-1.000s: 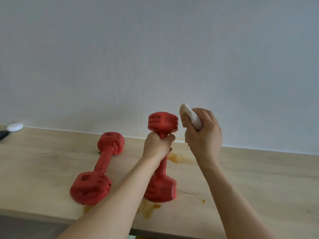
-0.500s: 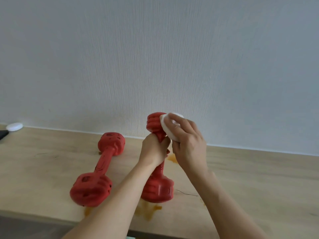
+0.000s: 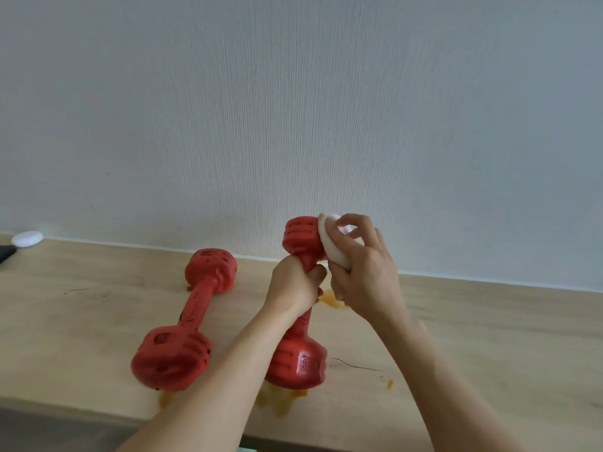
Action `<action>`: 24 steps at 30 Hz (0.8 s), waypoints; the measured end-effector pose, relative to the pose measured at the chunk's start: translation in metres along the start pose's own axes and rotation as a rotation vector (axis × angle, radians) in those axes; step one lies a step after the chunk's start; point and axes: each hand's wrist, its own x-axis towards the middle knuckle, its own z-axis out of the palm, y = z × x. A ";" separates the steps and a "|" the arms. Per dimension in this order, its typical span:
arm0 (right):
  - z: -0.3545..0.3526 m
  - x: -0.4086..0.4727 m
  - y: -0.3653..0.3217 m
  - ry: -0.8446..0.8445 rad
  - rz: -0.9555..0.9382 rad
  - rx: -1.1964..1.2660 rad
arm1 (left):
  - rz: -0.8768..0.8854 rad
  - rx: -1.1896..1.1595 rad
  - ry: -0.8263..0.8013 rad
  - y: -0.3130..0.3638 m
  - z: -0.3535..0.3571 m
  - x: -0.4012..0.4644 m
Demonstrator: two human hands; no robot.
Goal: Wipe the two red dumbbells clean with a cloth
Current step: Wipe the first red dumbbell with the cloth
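One red dumbbell stands tilted on its lower head on the wooden tabletop. My left hand grips its handle just under the raised upper head. My right hand holds a white cloth and presses it against the right side of that upper head. The second red dumbbell lies flat on the table to the left, untouched.
Orange-brown stains mark the wood behind the held dumbbell and near the front edge. A white round object sits at the far left by the wall. A pale wall rises right behind the table.
My right hand brought the cloth from beside the dumbbell onto its upper head and has shifted it down along the head's right side. The left hand keeps its grip.
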 end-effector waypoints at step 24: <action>0.006 -0.003 -0.002 0.090 0.071 0.221 | -0.029 0.029 -0.015 -0.005 0.005 0.002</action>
